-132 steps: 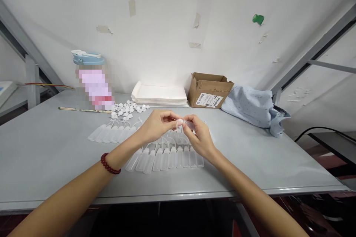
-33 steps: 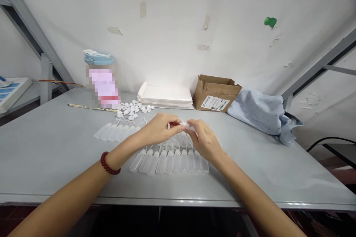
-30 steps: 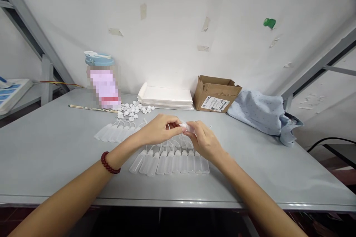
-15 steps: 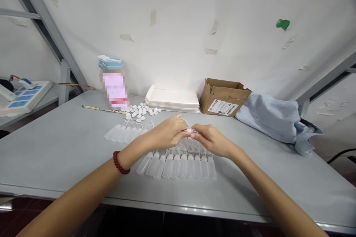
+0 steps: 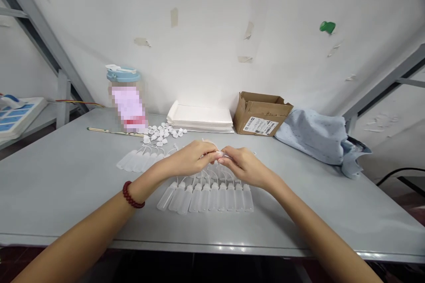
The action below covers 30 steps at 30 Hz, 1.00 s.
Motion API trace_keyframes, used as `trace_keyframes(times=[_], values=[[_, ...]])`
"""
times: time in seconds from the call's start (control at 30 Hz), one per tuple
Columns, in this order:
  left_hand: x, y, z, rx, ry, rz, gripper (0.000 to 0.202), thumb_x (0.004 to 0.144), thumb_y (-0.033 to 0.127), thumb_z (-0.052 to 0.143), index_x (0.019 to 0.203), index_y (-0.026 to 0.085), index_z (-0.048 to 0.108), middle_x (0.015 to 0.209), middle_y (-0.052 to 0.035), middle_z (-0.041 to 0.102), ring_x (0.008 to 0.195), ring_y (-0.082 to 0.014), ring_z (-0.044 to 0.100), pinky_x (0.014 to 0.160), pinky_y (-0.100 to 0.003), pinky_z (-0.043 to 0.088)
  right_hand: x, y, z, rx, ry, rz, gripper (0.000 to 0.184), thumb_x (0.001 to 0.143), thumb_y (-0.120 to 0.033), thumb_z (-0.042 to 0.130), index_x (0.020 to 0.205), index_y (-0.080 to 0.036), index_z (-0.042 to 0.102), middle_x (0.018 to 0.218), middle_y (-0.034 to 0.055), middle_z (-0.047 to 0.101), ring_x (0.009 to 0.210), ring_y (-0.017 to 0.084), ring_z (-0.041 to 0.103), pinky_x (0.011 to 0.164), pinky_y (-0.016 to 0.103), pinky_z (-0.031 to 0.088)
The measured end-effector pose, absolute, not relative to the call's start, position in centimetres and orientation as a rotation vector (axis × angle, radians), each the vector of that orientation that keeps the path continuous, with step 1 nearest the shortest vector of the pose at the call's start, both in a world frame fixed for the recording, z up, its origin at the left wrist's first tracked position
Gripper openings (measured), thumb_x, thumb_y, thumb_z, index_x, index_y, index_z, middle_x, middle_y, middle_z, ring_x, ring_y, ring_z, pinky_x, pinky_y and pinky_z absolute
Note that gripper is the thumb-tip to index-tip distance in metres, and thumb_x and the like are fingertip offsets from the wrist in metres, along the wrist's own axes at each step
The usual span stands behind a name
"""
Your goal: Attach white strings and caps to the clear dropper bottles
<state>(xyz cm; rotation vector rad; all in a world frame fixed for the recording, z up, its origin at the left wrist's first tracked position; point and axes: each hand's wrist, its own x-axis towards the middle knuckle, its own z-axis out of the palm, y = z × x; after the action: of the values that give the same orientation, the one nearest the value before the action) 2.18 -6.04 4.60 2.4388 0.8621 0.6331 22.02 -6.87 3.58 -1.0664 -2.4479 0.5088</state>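
Note:
My left hand [image 5: 191, 157] and my right hand [image 5: 246, 164] meet above the middle of the table. Between them is a small squeeze bottle with a white cap [image 5: 218, 154]. Left thumb and fingers pinch the cap end, while the right fingers close round the bottle body, which is mostly hidden. Below the hands lies a row of translucent squeeze bottles [image 5: 214, 199], their tops trailing thin white straps. More bottles lie behind them, partly covered by my hands. To the left, another group of bottles [image 5: 134, 161] lies by a scatter of loose white caps [image 5: 162, 131].
Along the wall stand a blue-lidded cup [image 5: 128, 101], a stack of white sheets [image 5: 201, 117] and an open cardboard box [image 5: 262, 115]. Light-blue cloth [image 5: 312, 137] lies at the right of the grey table [image 5: 83, 194]. A thin stick [image 5: 113, 131] rests near the cup.
The whole view has shifted, so things sit slightly further left. Both hands keep their hold on the bottle, with only slight finger movement at the cap.

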Motion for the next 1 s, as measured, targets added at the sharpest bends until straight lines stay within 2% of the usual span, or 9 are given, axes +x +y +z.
trace_keyframes(times=[0.2, 0.37, 0.5, 0.6, 0.67, 0.73, 0.8, 0.9, 1.0], values=[[2.5, -6.9, 4.4, 2.575, 0.845, 0.567, 0.034, 0.098, 0.028, 0.033, 0.075, 0.017, 0.055, 0.073, -0.0037, 0.052, 0.078, -0.0184, 0.049, 0.066, -0.029, 0.04, 23.0, -6.0, 4.4, -0.984, -2.11, 1.476, 0.05, 0.089, -0.06, 0.039, 0.066, -0.017, 0.047, 0.055, -0.0075, 0.025, 0.047, 0.007, 0.021, 0.045, 0.023, 0.019], [2.6, -6.7, 3.9, 2.716, 0.857, 0.612, 0.028, 0.096, 0.023, 0.036, 0.076, 0.017, 0.054, 0.073, -0.0041, 0.049, 0.08, -0.0202, 0.046, 0.065, -0.03, 0.039, 22.9, -5.5, 4.2, -1.057, -2.0, 1.543, 0.052, 0.089, -0.06, 0.04, 0.064, -0.016, 0.049, 0.053, -0.0087, 0.02, 0.047, 0.006, 0.018, 0.045, 0.023, 0.016], [2.8, -6.0, 3.4, 2.781, 0.958, 0.623, 0.025, 0.095, 0.02, 0.037, 0.075, 0.016, 0.051, 0.072, -0.0041, 0.05, 0.077, -0.0204, 0.044, 0.065, -0.031, 0.038, 22.5, -5.6, 3.9, -1.121, -2.057, 1.279, 0.049, 0.088, -0.059, 0.043, 0.069, -0.015, 0.054, 0.054, -0.0055, 0.035, 0.049, 0.007, 0.029, 0.047, 0.022, 0.025], [2.6, -5.3, 3.2, 2.753, 1.073, 0.615, 0.026, 0.096, 0.024, 0.036, 0.078, 0.016, 0.053, 0.071, -0.0044, 0.053, 0.078, -0.0212, 0.045, 0.067, -0.032, 0.039, 22.7, -5.1, 3.1, -1.116, -2.174, 0.871, 0.038, 0.09, -0.049, 0.046, 0.087, -0.015, 0.062, 0.072, 0.0016, 0.056, 0.061, 0.012, 0.047, 0.054, 0.024, 0.035], [1.8, -4.6, 3.3, 2.72, 1.138, 0.65, 0.022, 0.095, 0.025, 0.038, 0.089, 0.015, 0.056, 0.08, -0.0063, 0.059, 0.084, -0.0223, 0.049, 0.072, -0.033, 0.041, 23.3, -4.3, 2.4, -1.091, -2.241, 0.579, 0.033, 0.092, -0.042, 0.044, 0.098, -0.016, 0.063, 0.085, 0.0062, 0.063, 0.07, 0.016, 0.053, 0.06, 0.027, 0.041], [0.4, -3.8, 3.6, 2.681, 1.256, 0.672, 0.018, 0.091, 0.022, 0.043, 0.096, 0.015, 0.059, 0.093, -0.0089, 0.063, 0.093, -0.024, 0.051, 0.08, -0.036, 0.042, 24.3, -3.1, 1.5, -1.125, -2.218, 0.254, 0.031, 0.092, -0.038, 0.044, 0.102, -0.016, 0.064, 0.086, 0.0089, 0.064, 0.075, 0.02, 0.056, 0.067, 0.032, 0.044], [-1.7, -2.9, 4.1, 2.624, 1.484, 0.612, 0.019, 0.086, 0.015, 0.043, 0.088, 0.015, 0.062, 0.092, -0.0101, 0.066, 0.096, -0.0262, 0.054, 0.082, -0.037, 0.042, 25.4, -1.7, 0.8, -1.21, -2.159, 0.024, 0.031, 0.092, -0.036, 0.045, 0.105, -0.016, 0.064, 0.087, 0.011, 0.065, 0.081, 0.024, 0.058, 0.074, 0.037, 0.045], [-5.2, -1.6, 4.6, 2.482, 1.814, 0.423, 0.017, 0.075, 0.012, 0.049, 0.078, 0.016, 0.065, 0.085, -0.0116, 0.068, 0.089, -0.0291, 0.059, 0.07, -0.034, 0.043, 26.6, 0.0, 0.0, -1.372, -2.098, -0.124, 0.034, 0.092, -0.032, 0.041, 0.111, -0.013, 0.064, 0.091, 0.0143, 0.066, 0.09, 0.029, 0.058, 0.079, 0.042, 0.046], [-7.5, -1.0, 4.7, 2.324, 1.945, 0.291, 0.021, 0.069, 0.01, 0.051, 0.081, 0.017, 0.067, 0.084, -0.01, 0.069, 0.081, -0.0265, 0.063, 0.062, -0.03, 0.041, 26.8, 0.9, -0.4, -1.456, -2.146, -0.126, 0.038, 0.091, -0.025, 0.041, 0.119, -0.009, 0.06, 0.105, 0.0186, 0.065, 0.099, 0.032, 0.057, 0.086, 0.046, 0.044]])
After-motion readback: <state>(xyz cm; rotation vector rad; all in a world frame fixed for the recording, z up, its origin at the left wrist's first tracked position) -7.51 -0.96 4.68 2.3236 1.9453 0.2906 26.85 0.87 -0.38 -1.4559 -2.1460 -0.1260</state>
